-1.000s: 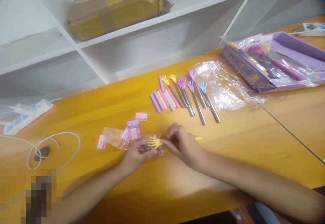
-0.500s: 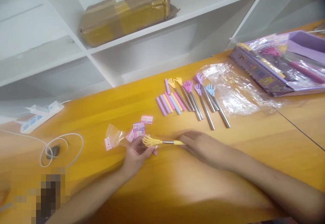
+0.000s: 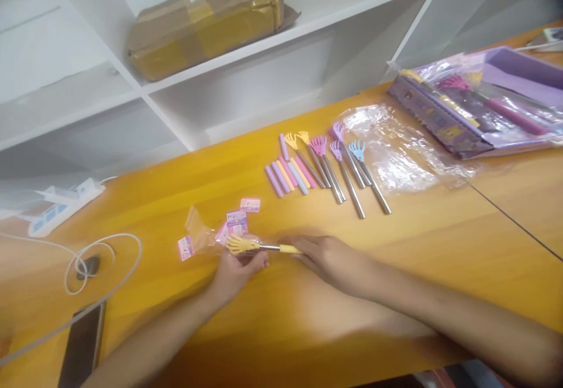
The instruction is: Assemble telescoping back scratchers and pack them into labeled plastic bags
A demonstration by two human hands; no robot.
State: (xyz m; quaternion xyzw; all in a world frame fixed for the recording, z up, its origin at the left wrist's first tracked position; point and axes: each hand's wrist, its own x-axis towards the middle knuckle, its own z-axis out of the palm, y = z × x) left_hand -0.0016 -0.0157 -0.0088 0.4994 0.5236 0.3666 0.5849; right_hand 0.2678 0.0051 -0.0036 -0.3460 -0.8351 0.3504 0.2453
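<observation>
A yellow back scratcher with a metal rod and a yellow grip lies level between my hands. My right hand is closed around its grip end. Below its claw head is my left hand, thumb and fingers curled, with a thin clear plastic bag showing at the fingers. How far the claw sits inside the plastic is hard to make out. Pink and purple printed cards lie just behind, beside another clear bag with a pink card top.
Several back scratchers without grips and coloured grip tubes lie at the back. Crumpled plastic is beside a purple box of wrapped scratchers. A power strip, cable and phone are left. A carton sits on the shelf.
My right hand has moved left with the back scratcher, so its claw reaches farther past my left hand's fingers. The whole view has shifted slightly.
</observation>
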